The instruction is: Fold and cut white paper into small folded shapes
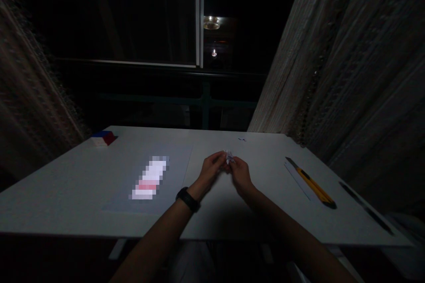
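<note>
Above the middle of the white table [265, 212], my left hand [212, 167] and my right hand [241, 174] are brought together at a small, crumpled-looking piece of paper [229, 156]. Fingers of both hands close on the paper from either side. Its exact shape is too small and dark to make out. A dark watch [187, 199] is on my left wrist. To the left of my hands, a lit, blurred-out screen [150, 179] lies on a pale sheet [177, 172].
A yellow utility knife [314, 185] lies on the right beside a thin white strip [297, 180]. Further right is a long dark stick-like item [365, 207]. A blue, red and white block [103, 138] sits at the far left. Small dark scraps [242, 139] lie at the back.
</note>
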Motion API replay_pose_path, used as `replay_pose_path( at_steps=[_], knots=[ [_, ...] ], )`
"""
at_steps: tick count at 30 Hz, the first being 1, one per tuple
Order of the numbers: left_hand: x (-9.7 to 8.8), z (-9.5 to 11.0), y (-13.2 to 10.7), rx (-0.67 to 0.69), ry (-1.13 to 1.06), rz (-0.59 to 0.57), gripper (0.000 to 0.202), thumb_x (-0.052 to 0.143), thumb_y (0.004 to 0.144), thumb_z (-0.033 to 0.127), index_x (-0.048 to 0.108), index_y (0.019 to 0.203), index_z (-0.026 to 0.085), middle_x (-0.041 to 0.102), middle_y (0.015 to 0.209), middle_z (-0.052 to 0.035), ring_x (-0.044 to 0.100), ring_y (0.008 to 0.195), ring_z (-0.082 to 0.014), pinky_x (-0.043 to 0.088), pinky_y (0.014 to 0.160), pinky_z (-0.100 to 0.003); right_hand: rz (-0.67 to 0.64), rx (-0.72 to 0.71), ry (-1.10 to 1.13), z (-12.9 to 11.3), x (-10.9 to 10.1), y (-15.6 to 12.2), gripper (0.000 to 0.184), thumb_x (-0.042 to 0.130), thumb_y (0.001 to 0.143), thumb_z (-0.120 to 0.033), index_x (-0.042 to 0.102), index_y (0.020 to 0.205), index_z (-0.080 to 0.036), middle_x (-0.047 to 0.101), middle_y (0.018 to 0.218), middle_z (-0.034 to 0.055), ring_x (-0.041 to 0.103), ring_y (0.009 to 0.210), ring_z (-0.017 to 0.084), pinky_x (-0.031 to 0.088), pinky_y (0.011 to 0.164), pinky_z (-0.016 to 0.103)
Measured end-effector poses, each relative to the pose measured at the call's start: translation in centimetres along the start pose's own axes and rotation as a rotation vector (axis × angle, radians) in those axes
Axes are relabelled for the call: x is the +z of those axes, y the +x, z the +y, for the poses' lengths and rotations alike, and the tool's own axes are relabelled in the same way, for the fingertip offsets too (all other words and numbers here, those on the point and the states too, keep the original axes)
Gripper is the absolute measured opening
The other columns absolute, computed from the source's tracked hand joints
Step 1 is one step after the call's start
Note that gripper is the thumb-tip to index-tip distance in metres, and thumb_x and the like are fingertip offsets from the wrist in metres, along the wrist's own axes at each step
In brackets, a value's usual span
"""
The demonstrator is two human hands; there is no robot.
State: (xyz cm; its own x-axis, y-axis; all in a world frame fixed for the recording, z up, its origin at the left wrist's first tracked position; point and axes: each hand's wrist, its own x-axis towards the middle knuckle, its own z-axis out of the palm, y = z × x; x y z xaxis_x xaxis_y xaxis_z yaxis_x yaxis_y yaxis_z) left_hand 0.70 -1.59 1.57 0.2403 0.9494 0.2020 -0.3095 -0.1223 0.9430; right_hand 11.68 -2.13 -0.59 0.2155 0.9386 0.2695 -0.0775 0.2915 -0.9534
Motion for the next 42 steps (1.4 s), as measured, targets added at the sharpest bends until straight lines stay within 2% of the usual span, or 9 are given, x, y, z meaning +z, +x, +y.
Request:
replay_pose_path(
  at_steps=[3, 6, 9, 13, 19, 24, 28, 33, 42],
  knots=[
    [0.3, -0.2, -0.3, 0.056, 0.174, -0.090, 0.047, 0.070, 0.069, 0.033, 0.063, 0.111, 0.014, 0.066, 0.102, -0.0100, 0.061, 0.089, -0.0181, 0.046, 0.081, -0.030, 0.073, -0.072, -0.039, -0.5, -0.1, -0.1, 0.022, 0.053, 0.074, -0.039, 0.057, 0.068, -0.018, 0.057, 0.061, -0.0004, 0.051, 0.059, 0.014, 0.040, 0.057, 0.025],
    [0.3, -0.6, -0.5, 0.221, 0.411, -0.028, 0.041, 0.061, 0.078, 0.029, 0.060, 0.116, 0.017, 0.063, 0.113, -0.0096, 0.058, 0.103, -0.0203, 0.043, 0.091, -0.034, 0.055, -0.112, -0.032, -0.7, 0.1, -0.3, 0.024, 0.052, 0.076, -0.041, 0.057, 0.071, -0.018, 0.058, 0.065, 0.0000, 0.052, 0.063, 0.015, 0.042, 0.061, 0.026],
    [0.1, -0.7, -0.6, 0.386, 0.606, 0.031, 0.034, 0.054, 0.082, 0.025, 0.060, 0.116, 0.020, 0.062, 0.116, -0.0078, 0.055, 0.108, -0.0197, 0.040, 0.096, -0.036, 0.017, -0.112, -0.019, -0.5, 0.2, -0.3, 0.027, 0.055, 0.074, -0.045, 0.057, 0.069, -0.018, 0.056, 0.064, -0.0006, 0.051, 0.062, 0.014, 0.042, 0.060, 0.026],
    [-0.3, -0.3, -0.5, 0.465, 0.691, 0.052, 0.031, 0.051, 0.083, 0.021, 0.063, 0.112, 0.020, 0.065, 0.107, -0.0068, 0.056, 0.102, -0.0184, 0.042, 0.092, -0.035, -0.090, 0.019, 0.028, -0.1, -0.1, 0.1, 0.037, 0.057, 0.072, -0.053, 0.058, 0.065, -0.017, 0.056, 0.058, -0.0004, 0.050, 0.054, 0.013, 0.041, 0.052, 0.026],
    [-0.8, 0.6, -0.2, 0.453, 0.596, 0.055, 0.028, 0.048, 0.083, 0.016, 0.068, 0.103, 0.020, 0.066, 0.092, -0.0068, 0.059, 0.086, -0.0161, 0.046, 0.080, -0.029, -0.137, 0.040, 0.032, -0.8, -1.4, 0.8, 0.033, 0.065, 0.068, -0.049, 0.060, 0.075, -0.017, 0.061, 0.057, 0.0003, 0.051, 0.048, 0.011, 0.040, 0.046, 0.023],
    [-1.4, 1.6, -0.4, 0.439, 0.652, 0.028, 0.027, 0.054, 0.079, 0.017, 0.069, 0.100, 0.022, 0.066, 0.089, -0.0059, 0.060, 0.082, -0.0168, 0.045, 0.078, -0.028, -0.110, -0.128, 0.014, -2.6, -2.5, 1.0, 0.044, 0.070, 0.066, -0.032, 0.059, 0.107, -0.024, 0.069, 0.095, 0.0052, 0.063, 0.085, 0.019, 0.050, 0.074, 0.031],
    [-1.6, 1.8, -0.4, 0.465, 0.730, -0.050, 0.029, 0.055, 0.076, 0.012, 0.070, 0.098, 0.022, 0.065, 0.089, -0.0059, 0.059, 0.083, -0.0167, 0.045, 0.079, -0.029, -0.175, -0.220, -0.133, -3.2, -2.8, 1.1, 0.027, 0.064, 0.067, -0.024, 0.070, 0.094, -0.024, 0.070, 0.096, 0.0050, 0.062, 0.091, 0.021, 0.047, 0.085, 0.037],
    [-1.4, 1.8, -0.3, 0.411, 0.692, 0.012, 0.028, 0.057, 0.075, 0.013, 0.070, 0.097, 0.022, 0.067, 0.087, -0.0057, 0.060, 0.081, -0.0171, 0.046, 0.078, -0.029, -0.121, -0.261, -0.187, -3.1, -2.7, 1.3, 0.011, 0.065, 0.063, -0.022, 0.074, 0.069, -0.025, 0.071, 0.079, 0.0034, 0.065, 0.081, 0.022, 0.048, 0.081, 0.037],
    [-1.1, 2.1, -0.4, 0.318, 0.523, 0.078, 0.024, 0.063, 0.071, 0.018, 0.072, 0.093, 0.021, 0.070, 0.089, -0.0061, 0.063, 0.081, -0.0188, 0.048, 0.076, -0.029, -0.124, -0.179, -0.177, -3.4, -2.8, 1.1, 0.012, 0.066, 0.062, -0.024, 0.074, 0.072, -0.024, 0.072, 0.079, 0.0031, 0.066, 0.077, 0.022, 0.049, 0.077, 0.036]
  ],
)
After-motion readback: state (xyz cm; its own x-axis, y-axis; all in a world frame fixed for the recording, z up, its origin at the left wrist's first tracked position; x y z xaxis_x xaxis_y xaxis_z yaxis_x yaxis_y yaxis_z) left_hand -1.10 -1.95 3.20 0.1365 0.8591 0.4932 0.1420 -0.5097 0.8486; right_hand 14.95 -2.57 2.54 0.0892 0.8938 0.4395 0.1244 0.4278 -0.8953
